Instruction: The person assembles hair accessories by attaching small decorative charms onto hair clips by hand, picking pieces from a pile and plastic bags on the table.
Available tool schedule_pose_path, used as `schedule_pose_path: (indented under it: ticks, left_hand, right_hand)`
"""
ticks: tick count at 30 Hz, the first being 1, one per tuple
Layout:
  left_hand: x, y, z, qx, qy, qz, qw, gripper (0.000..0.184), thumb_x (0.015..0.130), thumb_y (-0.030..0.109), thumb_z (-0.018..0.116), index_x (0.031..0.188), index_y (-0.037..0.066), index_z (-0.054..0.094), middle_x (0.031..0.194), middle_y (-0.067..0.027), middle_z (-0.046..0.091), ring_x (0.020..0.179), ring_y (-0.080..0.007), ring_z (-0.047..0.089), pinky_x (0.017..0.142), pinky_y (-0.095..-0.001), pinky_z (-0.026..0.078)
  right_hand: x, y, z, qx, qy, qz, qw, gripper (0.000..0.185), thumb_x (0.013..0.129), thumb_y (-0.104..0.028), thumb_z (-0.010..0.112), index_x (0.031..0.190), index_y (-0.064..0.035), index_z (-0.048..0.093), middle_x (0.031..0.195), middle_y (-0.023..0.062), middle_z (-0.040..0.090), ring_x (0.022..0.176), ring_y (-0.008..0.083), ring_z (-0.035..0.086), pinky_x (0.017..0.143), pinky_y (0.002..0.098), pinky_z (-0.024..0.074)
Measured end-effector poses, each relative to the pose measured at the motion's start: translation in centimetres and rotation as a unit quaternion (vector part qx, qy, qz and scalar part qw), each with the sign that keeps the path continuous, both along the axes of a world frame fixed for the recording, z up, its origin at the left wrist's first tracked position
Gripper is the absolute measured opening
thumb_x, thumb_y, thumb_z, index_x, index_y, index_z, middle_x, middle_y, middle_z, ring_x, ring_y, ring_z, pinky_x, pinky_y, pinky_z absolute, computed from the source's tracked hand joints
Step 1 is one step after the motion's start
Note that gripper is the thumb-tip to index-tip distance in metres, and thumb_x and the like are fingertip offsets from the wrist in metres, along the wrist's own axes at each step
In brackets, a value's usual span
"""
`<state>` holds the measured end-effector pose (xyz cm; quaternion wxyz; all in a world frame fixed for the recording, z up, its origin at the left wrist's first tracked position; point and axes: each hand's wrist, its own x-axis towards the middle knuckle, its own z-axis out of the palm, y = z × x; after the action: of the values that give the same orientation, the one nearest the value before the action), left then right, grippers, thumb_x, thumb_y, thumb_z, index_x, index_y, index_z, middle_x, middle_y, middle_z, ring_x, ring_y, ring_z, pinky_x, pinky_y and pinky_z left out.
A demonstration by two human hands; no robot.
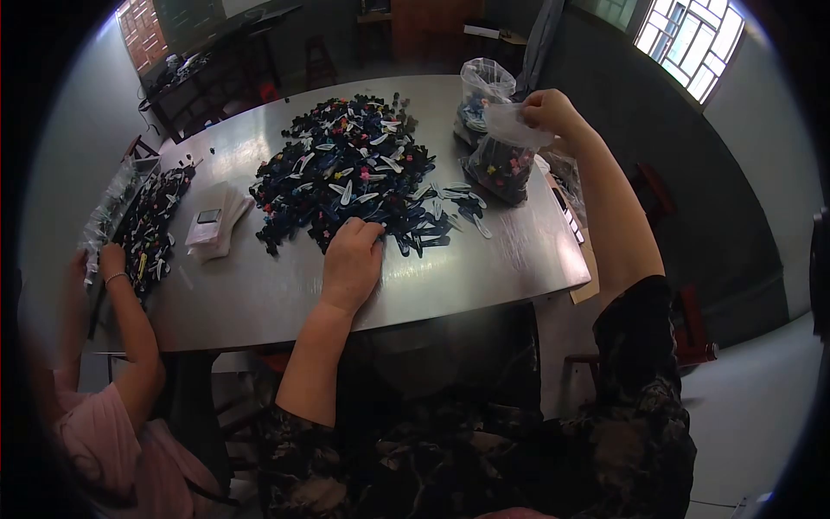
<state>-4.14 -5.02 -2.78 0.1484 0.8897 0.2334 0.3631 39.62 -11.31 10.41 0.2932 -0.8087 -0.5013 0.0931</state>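
A large heap of hair clips [346, 164], mostly dark with white snap clips and a few coloured ones, covers the middle of the metal table. My left hand [350, 264] rests at the near edge of this heap, fingers curled down into the clips; what they hold, if anything, is hidden. At the right, my right hand [552, 112] pinches the top rim of a clear plastic bag [506, 164]. Dark and coloured clips fill the lower part of that bag, which stands upright on the table.
Behind it stands a second clear bag [486, 82]. A stack of small plastic bags [226, 233] bears a small dark-screened device [208, 216]. At far left, another person's hand [112, 259] is by a smaller clip pile [154, 216]. The table's right edge [581, 268] is close.
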Motion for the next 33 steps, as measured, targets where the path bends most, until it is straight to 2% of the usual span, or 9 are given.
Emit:
schedule_pose_path:
  ticks: [3, 8, 14, 16, 20, 22, 25, 30, 33]
  left_hand:
    - [-0.1, -0.1, 0.1, -0.008, 0.008, 0.002, 1.000, 0.018, 0.081, 0.002, 0.066, 0.099, 0.005, 0.067, 0.094, -0.0115, 0.059, 0.092, -0.0321, 0.061, 0.081, -0.0421, 0.051]
    - [0.0, 0.0, 0.0, -0.007, 0.009, 0.001, 1.000, 0.019, 0.081, 0.002, 0.067, 0.099, 0.005, 0.067, 0.094, -0.0111, 0.059, 0.092, -0.0320, 0.061, 0.081, -0.0420, 0.051]
    - [-0.1, -0.1, 0.2, -0.011, 0.006, -0.001, 1.000, 0.019, 0.081, 0.002, 0.066, 0.099, 0.005, 0.067, 0.095, -0.0112, 0.059, 0.092, -0.0322, 0.061, 0.081, -0.0421, 0.051]
    - [-0.2, -0.1, 0.2, -0.015, 0.004, -0.004, 1.000, 0.019, 0.081, 0.002, 0.066, 0.099, 0.005, 0.067, 0.095, -0.0112, 0.059, 0.092, -0.0323, 0.061, 0.081, -0.0421, 0.051]
    - [-0.1, 0.0, 0.1, -0.005, -0.001, -0.006, 1.000, 0.019, 0.081, 0.001, 0.065, 0.100, 0.005, 0.066, 0.094, -0.0115, 0.059, 0.093, -0.0327, 0.061, 0.081, -0.0423, 0.051]
    - [-0.2, -0.1, 0.3, -0.004, 0.002, 0.001, 1.000, 0.019, 0.081, 0.001, 0.065, 0.100, 0.004, 0.066, 0.094, -0.0117, 0.059, 0.093, -0.0330, 0.061, 0.081, -0.0423, 0.051]
    - [-0.3, 0.2, 0.0, -0.027, -0.016, -0.012, 0.999, 0.020, 0.083, 0.000, 0.062, 0.103, 0.003, 0.065, 0.098, -0.0138, 0.062, 0.093, -0.0360, 0.061, 0.081, -0.0427, 0.049]
    - [0.1, 0.6, -0.5, -0.040, -0.060, -0.008, 0.997, 0.018, 0.086, 0.001, 0.061, 0.104, 0.002, 0.065, 0.099, -0.0148, 0.063, 0.091, -0.0360, 0.062, 0.081, -0.0413, 0.051]
    - [-0.3, 0.9, 0.1, -0.050, -0.131, -0.003, 0.990, 0.018, 0.086, 0.000, 0.061, 0.103, 0.002, 0.065, 0.098, -0.0150, 0.063, 0.091, -0.0358, 0.063, 0.080, -0.0409, 0.051]
  right_hand:
    - [-1.6, 0.0, 1.2, 0.056, -0.113, -0.046, 0.991, 0.026, 0.077, -0.020, 0.074, 0.100, -0.0086, 0.077, 0.083, 0.0114, 0.074, 0.077, 0.0219, 0.072, 0.074, 0.0349, 0.0580]
    - [-3.2, 0.2, 1.8, 0.073, -0.173, -0.045, 0.981, 0.024, 0.083, -0.013, 0.071, 0.104, -0.0033, 0.075, 0.088, 0.0127, 0.074, 0.077, 0.0216, 0.071, 0.077, 0.0347, 0.0572]
    - [-3.6, 0.4, 1.4, 0.075, -0.143, -0.021, 0.987, 0.026, 0.086, -0.028, 0.070, 0.105, -0.0106, 0.076, 0.100, 0.0125, 0.074, 0.089, 0.0295, 0.072, 0.084, 0.0391, 0.0562]
    - [-5.8, -0.7, 2.2, 0.130, -0.228, -0.064, 0.963, 0.030, 0.088, -0.033, 0.069, 0.106, -0.0098, 0.075, 0.103, 0.0137, 0.073, 0.093, 0.0306, 0.071, 0.086, 0.0392, 0.0553]
    - [-8.0, -2.5, 3.5, 0.146, -0.215, -0.024, 0.965, 0.032, 0.089, -0.035, 0.068, 0.104, -0.0086, 0.076, 0.099, 0.0133, 0.073, 0.093, 0.0304, 0.070, 0.085, 0.0398, 0.0546]
    - [-9.0, -3.1, 3.0, 0.181, -0.280, -0.003, 0.943, 0.031, 0.089, -0.035, 0.069, 0.100, -0.0074, 0.076, 0.094, 0.0128, 0.071, 0.089, 0.0297, 0.070, 0.081, 0.0395, 0.0540]
    - [-13.0, -4.1, 2.1, 0.205, -0.185, 0.043, 0.960, 0.027, 0.088, -0.031, 0.071, 0.096, -0.0053, 0.076, 0.090, 0.0130, 0.070, 0.081, 0.0299, 0.069, 0.076, 0.0394, 0.0534]
    - [-20.0, -3.5, -4.9, 0.190, -0.070, 0.216, 0.955, 0.015, 0.085, -0.018, 0.071, 0.090, -0.0036, 0.072, 0.083, 0.0156, 0.068, 0.077, 0.0327, 0.067, 0.072, 0.0396, 0.0532]
    - [-23.4, -2.6, -9.4, 0.151, -0.092, 0.243, 0.954, 0.013, 0.086, -0.017, 0.068, 0.093, -0.0065, 0.070, 0.091, 0.0133, 0.065, 0.087, 0.0350, 0.065, 0.078, 0.0430, 0.0523]
